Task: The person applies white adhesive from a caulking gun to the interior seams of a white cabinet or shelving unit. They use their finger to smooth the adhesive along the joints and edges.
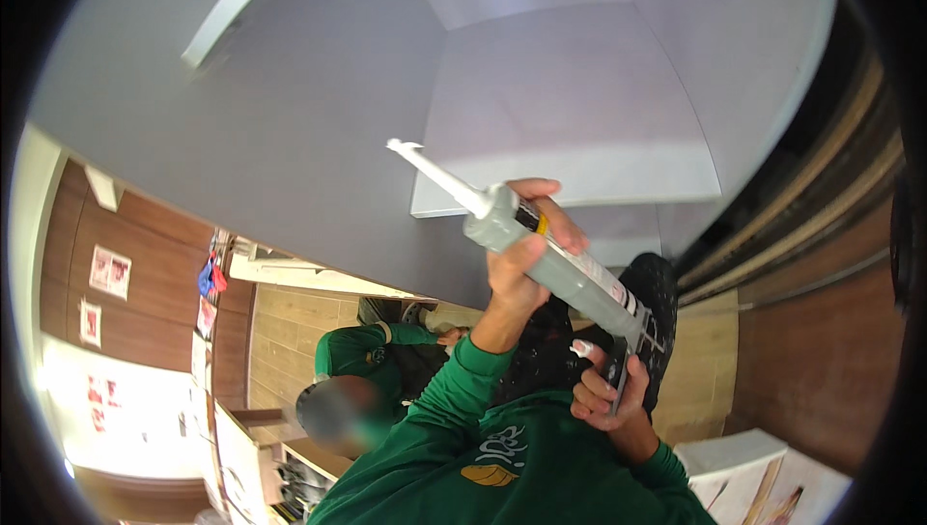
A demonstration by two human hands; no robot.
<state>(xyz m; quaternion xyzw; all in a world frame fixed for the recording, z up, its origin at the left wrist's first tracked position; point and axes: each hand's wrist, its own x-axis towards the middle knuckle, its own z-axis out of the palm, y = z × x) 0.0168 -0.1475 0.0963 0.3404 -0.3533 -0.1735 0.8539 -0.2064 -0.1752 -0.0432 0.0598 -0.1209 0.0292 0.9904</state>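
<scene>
One caulking gun [560, 259], held up toward a grey ceiling [319, 119], nozzle [435, 172] pointing up-left. Nozzle tip sits just short of the seam where the ceiling meets a paler recessed panel [570, 100]; can't tell if it touches.

Left hand [526, 245] clamped around the front of the grey tube, fingers wrapped over the top, thumb below. Right hand [608, 385] closed on the metal handle and trigger at the rear of the gun, lower right. Both sleeves green.

Edges:
- Recess step runs along the lower edge of the paler panel, right behind the tube.
- One white strip [241, 3] on the ceiling, far upper left.
- Wood trim bands [821, 197] curve down the right side, near the gun's rear end.
- Ceiling meets a brown wall [116, 235] on the left.

Open room: bare ceiling left of the nozzle and above it, well apart from anything. Right side tighter, trim close by.

Count: 1 gun, 1 nozzle, 2 hands on it. 1 other person [367, 370] below, green top, over a wood floor [280, 322], well apart from the gun. 1 white box [734, 457] at lower right.
</scene>
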